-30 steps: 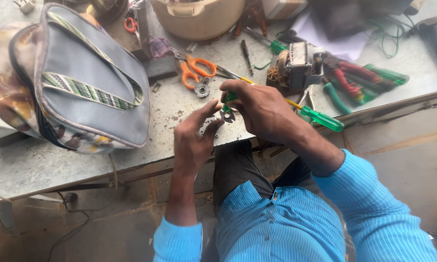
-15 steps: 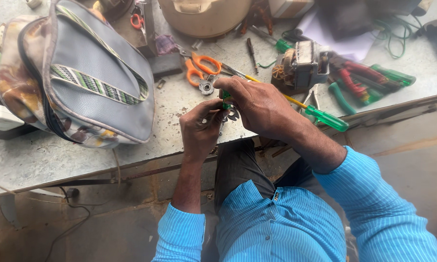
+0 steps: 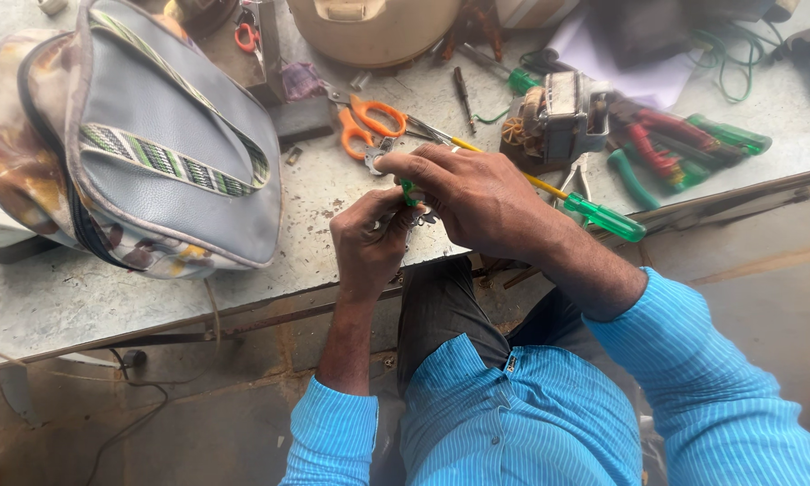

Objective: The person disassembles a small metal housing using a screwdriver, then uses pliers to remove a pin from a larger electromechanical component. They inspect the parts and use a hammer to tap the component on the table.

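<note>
two hands at bench edge | left hand point(image 3: 369, 238) pinches small metal part point(image 3: 420, 216) | right hand point(image 3: 472, 193) grips green-tipped tool point(image 3: 409, 191) - orange scissors point(image 3: 369, 126) near

bright blue shirt point(image 3: 513, 423) with fine pale vertical stripes, small buttons down front, long sleeves pushed up on forearms, dark trousers point(image 3: 445, 310), both hands bare

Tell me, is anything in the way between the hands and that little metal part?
Nothing visible is. The left hand already pinches the small metal part, and the right hand closes over it from above with a green-tipped tool. The scissors lie behind, on the table.
</note>
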